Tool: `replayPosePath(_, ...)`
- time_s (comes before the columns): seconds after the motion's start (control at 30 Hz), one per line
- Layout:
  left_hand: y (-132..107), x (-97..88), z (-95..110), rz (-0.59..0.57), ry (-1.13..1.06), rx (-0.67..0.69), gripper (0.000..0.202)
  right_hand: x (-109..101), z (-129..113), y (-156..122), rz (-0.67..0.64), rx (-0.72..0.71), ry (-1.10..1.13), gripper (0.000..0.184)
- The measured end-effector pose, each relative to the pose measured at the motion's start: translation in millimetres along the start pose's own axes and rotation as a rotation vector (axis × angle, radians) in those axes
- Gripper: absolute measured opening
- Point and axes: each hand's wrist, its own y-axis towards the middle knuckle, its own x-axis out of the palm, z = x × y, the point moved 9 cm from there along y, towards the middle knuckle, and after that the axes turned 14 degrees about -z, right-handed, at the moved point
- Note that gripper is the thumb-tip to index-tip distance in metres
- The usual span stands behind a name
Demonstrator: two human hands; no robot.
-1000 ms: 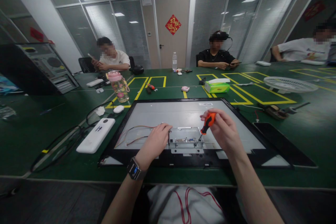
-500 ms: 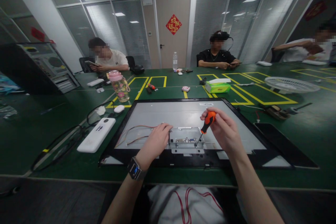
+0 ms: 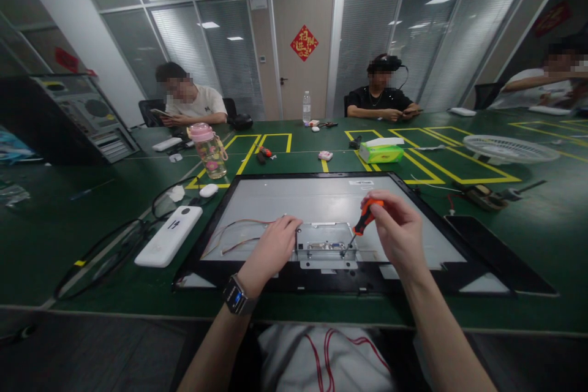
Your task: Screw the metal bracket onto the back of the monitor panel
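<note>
A monitor panel [image 3: 321, 199] lies face down on the green table, its grey back showing inside a black frame. A small metal bracket with ports [image 3: 325, 248] sits near its front edge. My right hand [image 3: 397, 229] is closed round an orange-and-black screwdriver [image 3: 362, 220], whose tip rests on the bracket's right end. My left hand [image 3: 271, 251], with a watch on the wrist, rests curled against the bracket's left side. Thin wires [image 3: 234, 236] run left from it across the panel.
A white power bank [image 3: 169, 236] and black cables [image 3: 110, 251] lie left of the panel, with a pink-lidded bottle [image 3: 209, 150] behind. A dark flat panel [image 3: 496, 251] lies to the right. A tissue box [image 3: 380, 151], a fan grille [image 3: 503, 147] and three seated people are further back.
My right hand has turned on the screwdriver handle, fingers now folded over its top and hiding most of the orange. My left hand has stayed put.
</note>
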Motion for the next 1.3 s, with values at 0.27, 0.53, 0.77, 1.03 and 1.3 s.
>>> replayPosePath(0.27,0.4,0.3,-0.4,-0.004,-0.002,-0.006,0.038,5.5,1.8,2.3,-0.081,0.022,0.149,0.015)
replayPosePath(0.53,-0.1,-1.3,0.6,-0.002,-0.009,-0.008,0.039,3.2,5.3,2.6,-0.085,0.045,0.139,0.014)
replayPosePath(0.77,-0.6,-0.3,-0.2,0.008,-0.005,0.001,0.038,13.6,12.7,1.3,-0.175,0.136,0.236,0.018)
replayPosePath(1.03,0.4,0.6,-0.3,-0.006,0.005,-0.004,0.038,9.4,11.8,3.5,-0.135,0.097,0.190,0.016)
replayPosePath(1.3,-0.3,-2.0,1.3,0.004,-0.006,-0.004,0.038,13.2,8.0,3.7,-0.172,0.057,0.188,0.015)
